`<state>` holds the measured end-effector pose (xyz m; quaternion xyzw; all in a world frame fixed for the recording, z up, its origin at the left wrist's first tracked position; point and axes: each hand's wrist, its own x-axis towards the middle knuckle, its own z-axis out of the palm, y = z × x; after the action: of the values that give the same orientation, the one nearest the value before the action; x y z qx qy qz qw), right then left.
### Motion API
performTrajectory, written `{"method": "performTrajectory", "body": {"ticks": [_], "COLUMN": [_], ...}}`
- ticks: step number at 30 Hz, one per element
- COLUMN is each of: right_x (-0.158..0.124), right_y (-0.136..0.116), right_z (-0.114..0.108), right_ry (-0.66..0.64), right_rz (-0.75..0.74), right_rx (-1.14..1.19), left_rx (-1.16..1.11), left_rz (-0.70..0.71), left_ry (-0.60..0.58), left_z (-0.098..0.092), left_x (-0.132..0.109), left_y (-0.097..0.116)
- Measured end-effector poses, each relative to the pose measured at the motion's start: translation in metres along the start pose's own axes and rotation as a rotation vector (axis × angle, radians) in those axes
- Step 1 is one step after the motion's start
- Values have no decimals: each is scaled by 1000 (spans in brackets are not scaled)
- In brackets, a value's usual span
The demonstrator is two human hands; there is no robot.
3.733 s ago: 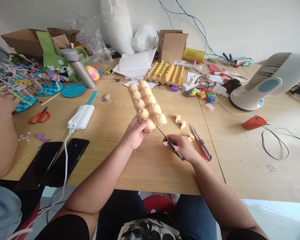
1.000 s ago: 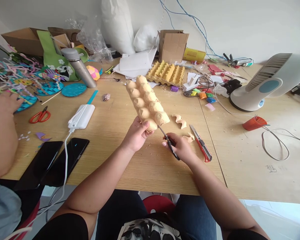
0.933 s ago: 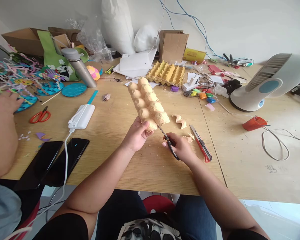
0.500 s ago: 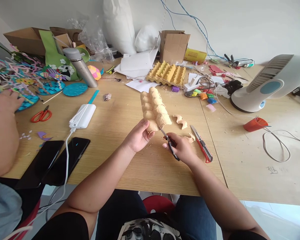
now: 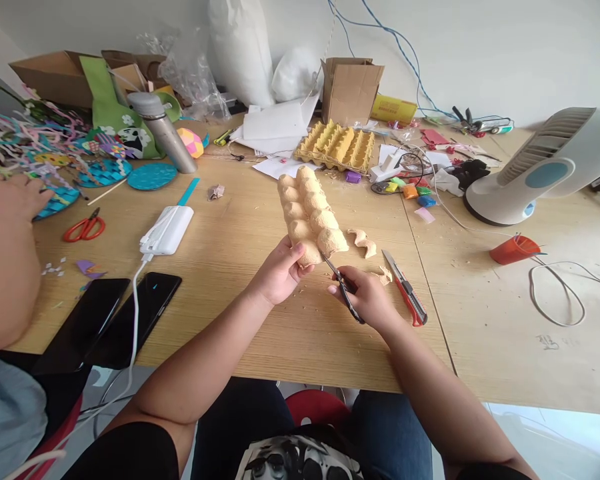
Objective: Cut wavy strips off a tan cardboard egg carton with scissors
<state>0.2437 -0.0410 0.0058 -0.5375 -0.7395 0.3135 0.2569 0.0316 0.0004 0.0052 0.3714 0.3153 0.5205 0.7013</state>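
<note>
My left hand [image 5: 281, 270] grips the near end of a tan egg carton piece [image 5: 311, 212], thumb on top, holding it tilted above the table. Two rows of rounded bumps face up on it. In my right hand [image 5: 365, 293] is a pair of scissors [image 5: 349, 303] with dark handles, the fingers wrapped round them. The blade tips meet the near edge of the carton between the two rows. Cut carton scraps [image 5: 365, 247] lie just right of the carton, and another scrap [image 5: 383, 275] is partly behind my right hand. A red utility knife [image 5: 407, 293] rests farther right, its blade extended.
At left, another person's arm [image 5: 7, 267] rests near woven blue discs. Orange-handled scissors [image 5: 84, 227], a white power bank [image 5: 167, 230] and two phones [image 5: 135, 320] lie nearby. Behind stands a yellow egg tray [image 5: 335, 147]; to the right, a fan [image 5: 535, 173] and an orange cup [image 5: 515, 249].
The carton piece is turned slightly, its bumps spread a little more toward the camera. The scissors stay at the same near edge. The whole view has shifted slightly.
</note>
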Motion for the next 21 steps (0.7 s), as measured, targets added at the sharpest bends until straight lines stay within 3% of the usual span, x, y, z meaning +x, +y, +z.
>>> {"method": "performTrajectory", "body": {"ticks": [11,21], "right_x": [-3,-7], "right_y": [-2,-4], "right_z": [1,8], "right_ry": [21,59], "right_rz": [-13,-26], "right_rx": [56,32], "left_rx": [58,-61], "left_rz": [29,-27], "left_ry": [-22,7], "left_z": [-2,0], "left_x": [-1,-2], "left_y": [-3,-3]}}
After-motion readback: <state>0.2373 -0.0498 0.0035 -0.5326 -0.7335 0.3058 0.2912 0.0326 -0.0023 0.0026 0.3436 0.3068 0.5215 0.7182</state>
